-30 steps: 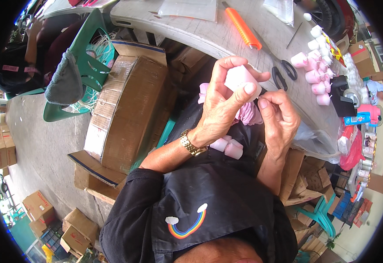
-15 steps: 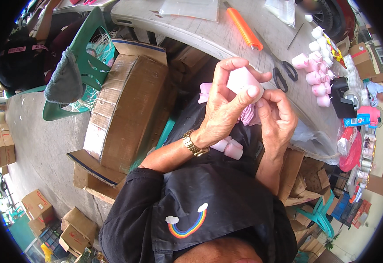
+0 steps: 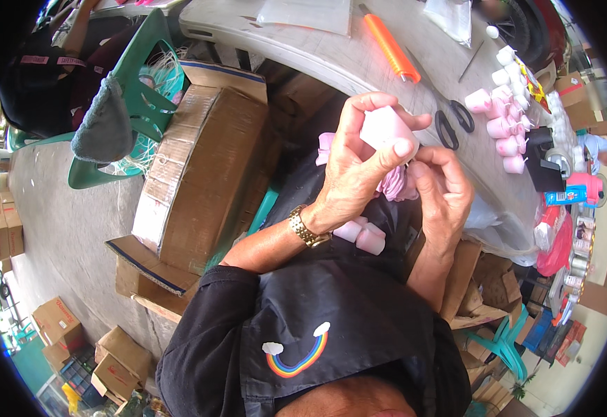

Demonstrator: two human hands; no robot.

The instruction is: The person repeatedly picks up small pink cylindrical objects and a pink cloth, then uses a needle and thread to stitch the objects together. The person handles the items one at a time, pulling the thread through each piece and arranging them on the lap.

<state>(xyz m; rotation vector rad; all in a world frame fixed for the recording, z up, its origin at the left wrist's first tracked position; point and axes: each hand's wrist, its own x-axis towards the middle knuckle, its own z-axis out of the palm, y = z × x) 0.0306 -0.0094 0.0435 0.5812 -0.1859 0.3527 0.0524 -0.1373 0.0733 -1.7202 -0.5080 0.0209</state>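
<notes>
My left hand (image 3: 354, 163) is closed around a pale pink votive candle (image 3: 385, 128), held tilted between thumb and fingers above my lap. Just below its lower right end, my right hand (image 3: 444, 187) is curled with thumb and forefinger drawn together. Whatever may be between those fingertips is too small to make out. Behind the hands, a bunched pink bundle (image 3: 395, 185) is partly hidden. Several more pink candles (image 3: 368, 238) lie on my dark apron, close under my left wrist.
Ahead stands a grey table (image 3: 296, 43) bearing an orange cutter knife (image 3: 391, 48), black-handled scissors (image 3: 453, 124) and rows of pink and white candles (image 3: 501, 126). A large cardboard box (image 3: 199, 167) and a green chair (image 3: 136, 104) are at left. Another person (image 3: 53, 83) sits at far left.
My right hand has shifted slightly right, its fingertips a little away from the candle's lower end. The left hand keeps the candle in almost the same place.
</notes>
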